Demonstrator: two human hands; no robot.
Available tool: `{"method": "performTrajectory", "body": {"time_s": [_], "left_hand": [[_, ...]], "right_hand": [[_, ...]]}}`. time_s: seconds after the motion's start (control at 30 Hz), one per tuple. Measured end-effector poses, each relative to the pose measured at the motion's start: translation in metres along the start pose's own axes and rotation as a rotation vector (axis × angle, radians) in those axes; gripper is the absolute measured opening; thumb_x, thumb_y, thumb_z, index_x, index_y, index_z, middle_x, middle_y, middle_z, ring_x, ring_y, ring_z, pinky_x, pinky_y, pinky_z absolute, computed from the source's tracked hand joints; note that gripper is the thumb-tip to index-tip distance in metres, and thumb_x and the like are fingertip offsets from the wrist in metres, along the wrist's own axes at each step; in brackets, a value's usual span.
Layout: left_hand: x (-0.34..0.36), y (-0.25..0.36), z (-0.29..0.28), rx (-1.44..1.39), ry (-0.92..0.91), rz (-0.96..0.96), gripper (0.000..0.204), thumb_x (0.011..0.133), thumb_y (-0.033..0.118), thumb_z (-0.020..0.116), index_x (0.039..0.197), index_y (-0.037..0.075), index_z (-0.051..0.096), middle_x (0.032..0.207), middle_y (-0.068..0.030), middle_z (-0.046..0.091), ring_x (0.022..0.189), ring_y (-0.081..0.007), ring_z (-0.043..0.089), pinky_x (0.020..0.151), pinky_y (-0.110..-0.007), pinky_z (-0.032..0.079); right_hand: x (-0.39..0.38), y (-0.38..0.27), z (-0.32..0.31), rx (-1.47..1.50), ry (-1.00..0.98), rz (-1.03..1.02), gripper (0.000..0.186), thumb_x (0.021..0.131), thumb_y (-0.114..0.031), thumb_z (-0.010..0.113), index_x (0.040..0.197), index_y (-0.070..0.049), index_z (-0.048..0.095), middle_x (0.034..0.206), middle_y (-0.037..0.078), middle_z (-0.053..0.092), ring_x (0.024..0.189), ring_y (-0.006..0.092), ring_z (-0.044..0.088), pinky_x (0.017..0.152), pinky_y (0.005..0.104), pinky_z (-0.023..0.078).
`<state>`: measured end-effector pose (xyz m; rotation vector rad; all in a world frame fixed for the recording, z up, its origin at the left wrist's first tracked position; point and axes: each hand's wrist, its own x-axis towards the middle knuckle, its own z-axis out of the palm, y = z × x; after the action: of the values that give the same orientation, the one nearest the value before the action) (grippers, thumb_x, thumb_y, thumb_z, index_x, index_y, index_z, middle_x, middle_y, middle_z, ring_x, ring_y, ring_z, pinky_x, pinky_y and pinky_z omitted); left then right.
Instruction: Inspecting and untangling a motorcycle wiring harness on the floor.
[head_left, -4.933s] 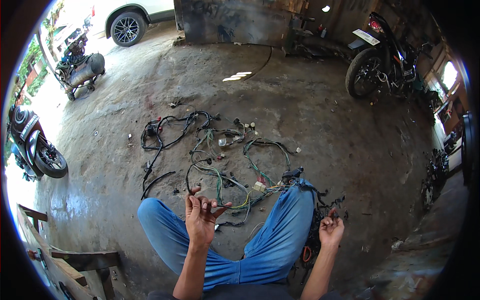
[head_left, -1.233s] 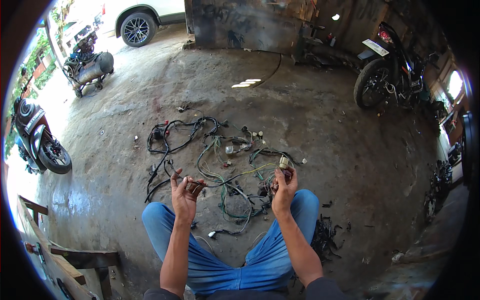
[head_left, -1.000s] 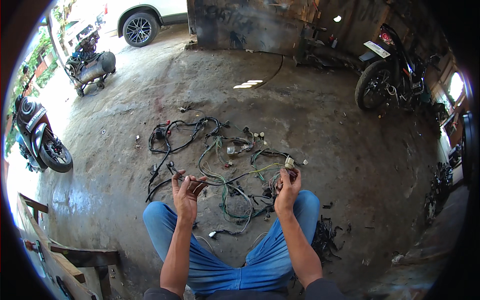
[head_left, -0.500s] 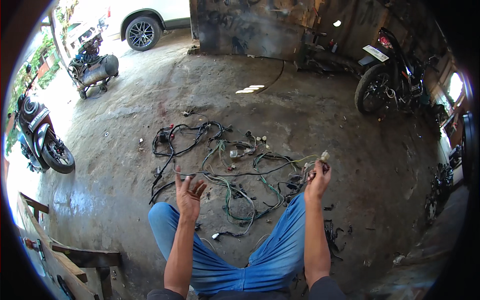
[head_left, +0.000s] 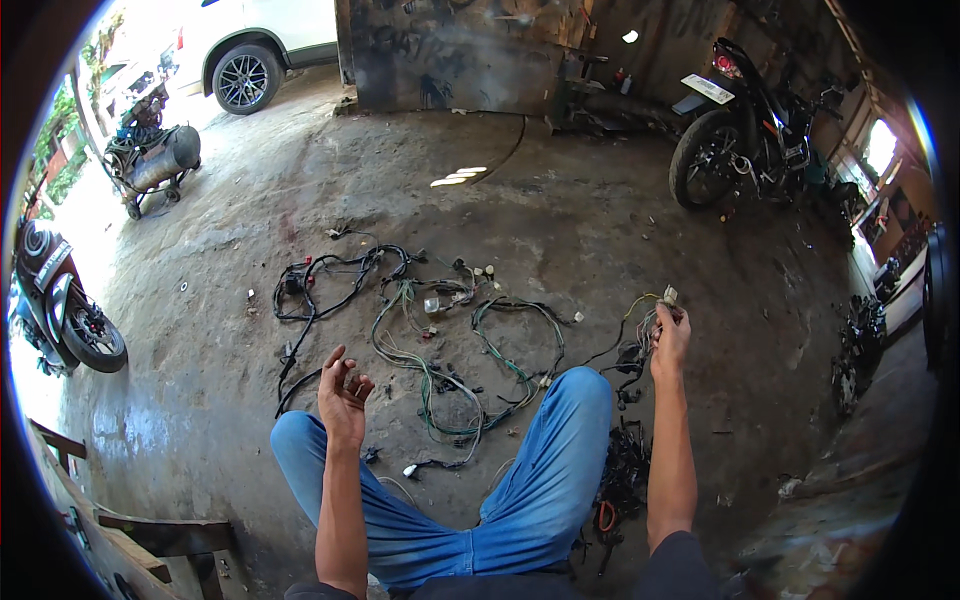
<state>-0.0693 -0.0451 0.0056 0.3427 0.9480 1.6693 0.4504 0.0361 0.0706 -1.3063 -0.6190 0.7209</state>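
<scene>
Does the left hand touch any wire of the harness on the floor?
Apart. The head view shows the left hand raised, open and empty, above the wire harness.

The floor is rough, dull grey concrete with dark stains. The wires have smooth plastic skins, green and black. The jeans are soft blue cloth. The motorbike looks shiny black.

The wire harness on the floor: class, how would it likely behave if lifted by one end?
The wire harness lies in loose curls, so it probably flops and trails. Its branches cross, so it may snag. The right hand lifts one end easily, suggesting lightness.
</scene>
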Motion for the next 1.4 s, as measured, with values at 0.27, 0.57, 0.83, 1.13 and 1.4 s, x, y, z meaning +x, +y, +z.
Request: {"method": "performTrajectory", "body": {"time_s": [0.27, 0.57, 0.83, 1.13, 1.4], "left_hand": [[-0.004, -0.022, 0.008, 0.175, -0.097, -0.192, 0.038, 0.103, 0.029, 0.052, 0.133, 0.004, 0.055, 0.112, -0.0099, 0.063, 0.093, -0.0228, 0.068, 0.082, -0.038, 0.058], [-0.014, -0.165, 0.096, -0.097, -0.444, -0.804, 0.082, 0.107, 0.050, 0.041, 0.156, -0.009, 0.012, 0.150, -0.0317, 0.044, 0.134, -0.0420, 0.052, 0.116, -0.045, 0.042], [0.055, -0.152, 0.136, -0.581, -0.335, -0.509, 0.050, 0.107, 0.039, 0.046, 0.132, -0.004, 0.053, 0.128, -0.0219, 0.064, 0.119, -0.0311, 0.064, 0.106, -0.039, 0.052], [0.079, 0.035, 0.059, -0.320, -0.179, 0.166, 0.021, 0.103, 0.025, 0.062, 0.118, 0.011, 0.065, 0.114, -0.0034, 0.073, 0.109, -0.0285, 0.071, 0.083, -0.040, 0.065], [0.025, 0.086, 0.066, 0.028, -0.088, 0.518, 0.025, 0.106, 0.017, 0.054, 0.130, 0.008, 0.054, 0.112, -0.0163, 0.071, 0.091, -0.0288, 0.075, 0.075, -0.042, 0.066]], "right_hand": [[-0.020, -0.050, 0.012, -0.059, -0.108, 0.013, 0.020, 0.093, -0.014, 0.071, 0.105, -0.007, 0.056, 0.075, -0.005, 0.050, 0.054, 0.0013, 0.042, 0.043, 0.0210, 0.028], [-0.074, -0.137, 0.066, -0.096, -0.372, -0.146, 0.021, 0.095, -0.015, 0.072, 0.108, -0.006, 0.058, 0.080, -0.006, 0.054, 0.056, -0.0007, 0.039, 0.048, 0.0194, 0.027], [-0.086, -0.182, 0.080, -0.040, -0.508, -0.223, 0.019, 0.096, -0.014, 0.072, 0.107, -0.007, 0.058, 0.079, -0.007, 0.053, 0.058, -0.0010, 0.038, 0.049, 0.0192, 0.027], [-0.018, -0.140, 0.068, -0.609, -0.484, -0.403, 0.029, 0.085, -0.020, 0.083, 0.098, 0.001, 0.068, 0.090, 0.006, 0.074, 0.078, 0.0125, 0.066, 0.073, 0.0290, 0.051], [-0.006, -0.111, 0.092, -0.834, -0.547, -0.380, 0.035, 0.083, -0.026, 0.084, 0.100, 0.001, 0.069, 0.083, 0.008, 0.073, 0.075, 0.0129, 0.065, 0.072, 0.0306, 0.050]]}}
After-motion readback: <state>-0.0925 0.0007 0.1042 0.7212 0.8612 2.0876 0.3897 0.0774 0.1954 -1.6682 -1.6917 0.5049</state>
